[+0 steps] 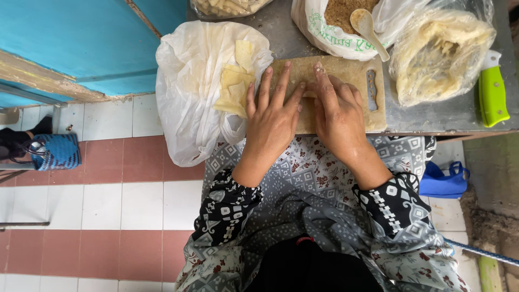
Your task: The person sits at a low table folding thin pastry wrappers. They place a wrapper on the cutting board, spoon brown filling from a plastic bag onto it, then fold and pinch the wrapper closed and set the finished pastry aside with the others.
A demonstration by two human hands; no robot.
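At nine o'clock from the hands, a white plastic bag (pixel 189 92) slumps over the edge of the desk (pixel 448 116), its mouth folded open so the pale yellow wrapper squares (pixel 235 86) lie within easy reach. The left hand (pixel 273 116) rests flat on the wooden cutting board (pixel 346 70), fingers spread and pressing down, its grip open with nothing clasped. Just beside it, touching at the fingertips, the right hand (pixel 338 116) lies flat too, fingers together and not closed around anything; between the two hands a small pale piece of wrapper (pixel 309 94) is pinned against the board, mostly hidden, seemingly being pressed or rolled. At twelve o'clock a bag of brown crumbs (pixel 340 21) stands open with a white spoon (pixel 367 30) left in it for scooping. At two o'clock a clear bag of pale dough-like sheets (pixel 438 54) sits, and at three o'clock a green-handled knife (pixel 493 89) lies set aside.
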